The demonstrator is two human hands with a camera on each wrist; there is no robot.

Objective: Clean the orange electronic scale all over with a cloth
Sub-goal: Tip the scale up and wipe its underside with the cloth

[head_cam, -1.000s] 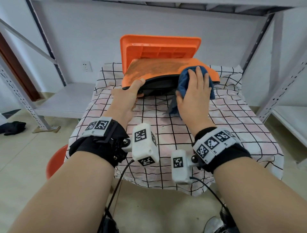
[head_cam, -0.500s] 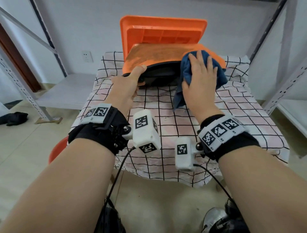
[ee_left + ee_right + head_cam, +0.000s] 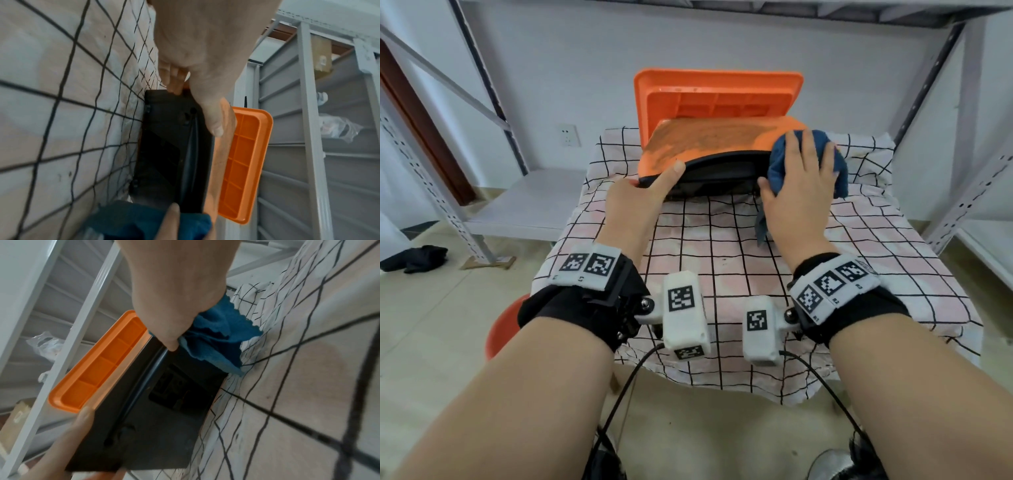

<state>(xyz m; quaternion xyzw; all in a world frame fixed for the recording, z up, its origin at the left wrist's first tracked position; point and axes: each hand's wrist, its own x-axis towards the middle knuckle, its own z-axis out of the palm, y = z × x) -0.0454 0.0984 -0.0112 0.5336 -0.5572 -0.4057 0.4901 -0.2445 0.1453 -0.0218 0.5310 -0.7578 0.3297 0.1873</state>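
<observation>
The orange electronic scale (image 3: 715, 137) stands tilted on the checked tablecloth (image 3: 722, 257), its black face towards me and its ribbed orange pan (image 3: 719, 99) upright behind. A brownish film covers its orange top. My left hand (image 3: 643, 192) grips the near left corner, thumb on the orange top; the left wrist view shows its fingers curled round the black body (image 3: 168, 154). My right hand (image 3: 798, 185) cups a bunched blue cloth (image 3: 835, 164) against the scale's right corner. In the right wrist view its thumb touches the black face (image 3: 156, 410) beside the cloth (image 3: 218, 340).
Grey metal shelving (image 3: 962, 171) flanks the table on the right, and a low grey shelf (image 3: 527, 202) on the left. An orange-red round object (image 3: 500, 332) sits below the table's left edge. A dark garment (image 3: 414, 262) lies on the floor.
My right hand has slid the blue cloth rightwards along the scale's top edge to its right corner. My left hand keeps its hold on the left corner.
</observation>
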